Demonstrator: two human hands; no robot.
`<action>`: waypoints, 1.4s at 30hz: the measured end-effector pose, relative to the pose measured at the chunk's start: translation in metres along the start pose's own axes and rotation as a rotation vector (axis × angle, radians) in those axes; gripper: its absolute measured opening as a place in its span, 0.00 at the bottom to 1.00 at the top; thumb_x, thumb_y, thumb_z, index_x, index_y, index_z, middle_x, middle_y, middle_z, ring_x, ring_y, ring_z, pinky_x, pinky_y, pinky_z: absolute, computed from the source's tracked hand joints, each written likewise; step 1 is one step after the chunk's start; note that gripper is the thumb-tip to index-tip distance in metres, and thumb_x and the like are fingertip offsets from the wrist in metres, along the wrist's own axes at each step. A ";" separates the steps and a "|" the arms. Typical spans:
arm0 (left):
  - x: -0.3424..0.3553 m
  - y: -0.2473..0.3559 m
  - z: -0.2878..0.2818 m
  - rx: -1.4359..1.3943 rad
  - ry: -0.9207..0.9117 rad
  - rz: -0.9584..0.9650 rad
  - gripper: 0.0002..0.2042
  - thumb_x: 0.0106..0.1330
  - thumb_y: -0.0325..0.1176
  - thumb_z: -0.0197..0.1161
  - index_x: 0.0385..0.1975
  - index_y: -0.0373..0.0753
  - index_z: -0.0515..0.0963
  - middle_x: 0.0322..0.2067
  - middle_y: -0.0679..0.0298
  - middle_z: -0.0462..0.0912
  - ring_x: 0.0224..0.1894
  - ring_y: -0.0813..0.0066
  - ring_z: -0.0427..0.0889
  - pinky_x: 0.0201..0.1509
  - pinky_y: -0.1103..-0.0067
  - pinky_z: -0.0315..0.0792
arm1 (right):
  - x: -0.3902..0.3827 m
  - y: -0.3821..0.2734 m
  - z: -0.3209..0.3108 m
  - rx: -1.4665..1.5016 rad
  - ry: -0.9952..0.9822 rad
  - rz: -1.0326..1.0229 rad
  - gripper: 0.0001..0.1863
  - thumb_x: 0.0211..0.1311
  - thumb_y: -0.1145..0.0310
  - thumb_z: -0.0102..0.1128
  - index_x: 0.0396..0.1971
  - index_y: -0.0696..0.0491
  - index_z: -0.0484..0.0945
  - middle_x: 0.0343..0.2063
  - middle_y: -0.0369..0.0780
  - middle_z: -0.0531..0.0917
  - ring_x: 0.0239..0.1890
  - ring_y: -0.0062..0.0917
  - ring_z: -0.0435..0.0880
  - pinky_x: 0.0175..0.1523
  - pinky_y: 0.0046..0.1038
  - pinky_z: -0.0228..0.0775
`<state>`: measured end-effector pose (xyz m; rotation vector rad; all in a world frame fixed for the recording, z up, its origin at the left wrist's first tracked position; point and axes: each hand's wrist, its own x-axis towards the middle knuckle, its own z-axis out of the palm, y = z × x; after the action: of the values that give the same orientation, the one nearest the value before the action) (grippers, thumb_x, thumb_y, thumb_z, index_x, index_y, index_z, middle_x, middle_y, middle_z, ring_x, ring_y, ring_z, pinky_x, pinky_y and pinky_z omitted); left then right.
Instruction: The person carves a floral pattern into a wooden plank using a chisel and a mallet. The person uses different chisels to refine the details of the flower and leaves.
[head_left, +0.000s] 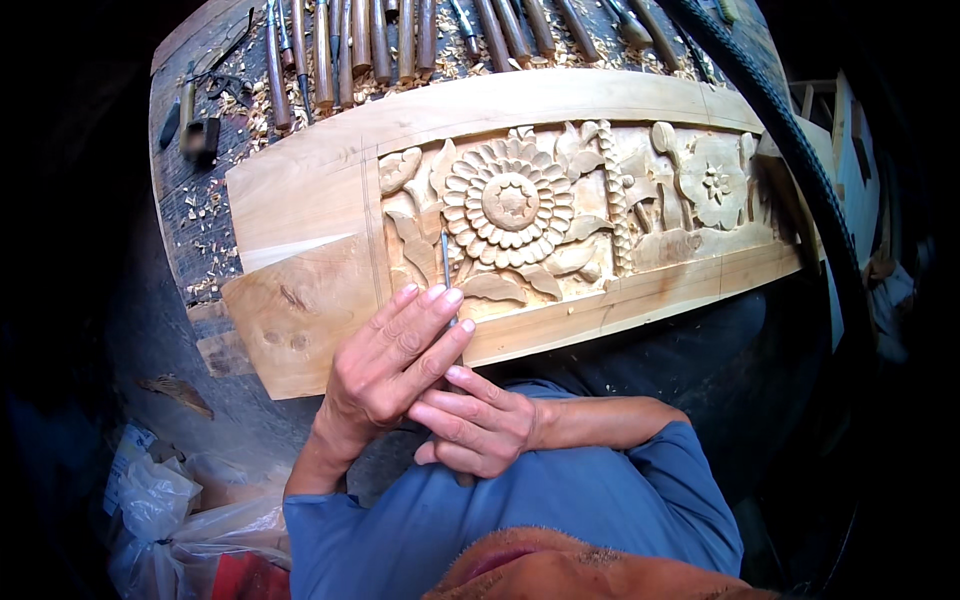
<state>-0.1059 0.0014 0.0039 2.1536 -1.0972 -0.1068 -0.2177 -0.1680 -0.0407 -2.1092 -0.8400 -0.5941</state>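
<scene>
A wood carving chisel points away from me, its thin metal blade reaching the carved wooden panel beside the left edge of a large round flower. Around the blade's lower part, my left hand is closed, its fingers lying along the shaft over the panel's near edge. Lower down, close to my body, my right hand wraps the handle, most of which is hidden by the fingers. The panel also bears raised leaves, a twisted rope-like divider and a smaller flower to the right.
Several wooden-handled chisels lie in a row at the bench's far side among wood shavings. A dark cable hangs across the right side. Plastic bags sit at lower left. A metal tool lies on the bench at left.
</scene>
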 end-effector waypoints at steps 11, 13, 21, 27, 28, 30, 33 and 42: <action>-0.004 -0.004 0.006 -0.005 -0.035 -0.035 0.16 0.69 0.29 0.66 0.55 0.37 0.87 0.56 0.52 0.89 0.61 0.55 0.88 0.68 0.60 0.81 | -0.002 0.009 0.002 -0.076 -0.007 -0.082 0.18 0.73 0.59 0.68 0.22 0.49 0.77 0.43 0.42 0.92 0.49 0.33 0.93 0.65 0.49 0.82; 0.000 -0.005 0.005 -0.001 -0.027 -0.030 0.16 0.69 0.29 0.66 0.55 0.38 0.87 0.57 0.52 0.88 0.61 0.55 0.88 0.68 0.60 0.81 | 0.000 0.014 -0.001 -0.096 -0.015 -0.131 0.18 0.73 0.59 0.67 0.22 0.49 0.78 0.43 0.42 0.92 0.49 0.33 0.93 0.65 0.49 0.82; -0.001 -0.002 0.002 -0.086 -0.002 -0.069 0.16 0.69 0.29 0.66 0.55 0.37 0.86 0.57 0.51 0.88 0.61 0.55 0.88 0.67 0.60 0.82 | 0.009 0.008 -0.009 -0.156 -0.071 -0.154 0.18 0.74 0.58 0.66 0.24 0.52 0.79 0.44 0.45 0.91 0.50 0.36 0.92 0.65 0.49 0.82; -0.004 0.000 0.004 -0.025 0.032 0.005 0.17 0.69 0.29 0.66 0.56 0.35 0.85 0.58 0.49 0.87 0.61 0.53 0.87 0.67 0.58 0.82 | 0.016 -0.001 -0.013 0.001 -0.028 0.007 0.20 0.75 0.59 0.66 0.22 0.52 0.75 0.44 0.48 0.90 0.49 0.38 0.92 0.64 0.50 0.83; -0.005 -0.001 0.005 -0.026 0.030 0.016 0.17 0.69 0.29 0.66 0.56 0.35 0.85 0.58 0.49 0.87 0.61 0.53 0.87 0.67 0.58 0.82 | 0.015 -0.001 -0.012 -0.022 -0.021 -0.012 0.21 0.75 0.58 0.66 0.21 0.52 0.75 0.44 0.48 0.90 0.49 0.39 0.92 0.64 0.51 0.83; -0.007 -0.002 0.006 -0.028 0.029 0.034 0.17 0.69 0.29 0.66 0.56 0.34 0.85 0.58 0.48 0.87 0.62 0.53 0.87 0.68 0.57 0.81 | 0.014 -0.001 -0.010 -0.033 -0.013 -0.023 0.22 0.75 0.57 0.66 0.21 0.52 0.74 0.43 0.48 0.90 0.49 0.39 0.92 0.63 0.52 0.83; -0.007 -0.001 0.006 -0.024 0.030 0.032 0.17 0.69 0.29 0.66 0.57 0.34 0.85 0.59 0.48 0.86 0.62 0.52 0.87 0.68 0.56 0.81 | 0.017 0.001 -0.014 -0.008 -0.034 -0.015 0.24 0.74 0.55 0.67 0.20 0.52 0.73 0.43 0.49 0.90 0.48 0.39 0.92 0.62 0.52 0.84; -0.005 0.001 0.004 -0.057 0.020 0.027 0.20 0.69 0.33 0.67 0.60 0.35 0.83 0.60 0.48 0.85 0.64 0.51 0.85 0.70 0.56 0.79 | 0.027 0.001 -0.030 0.070 -0.044 0.050 0.25 0.74 0.55 0.67 0.19 0.55 0.73 0.43 0.51 0.90 0.49 0.41 0.92 0.61 0.53 0.84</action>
<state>-0.1115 0.0027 0.0004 2.0847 -1.0985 -0.1029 -0.2025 -0.1826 -0.0055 -2.0803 -0.8180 -0.4868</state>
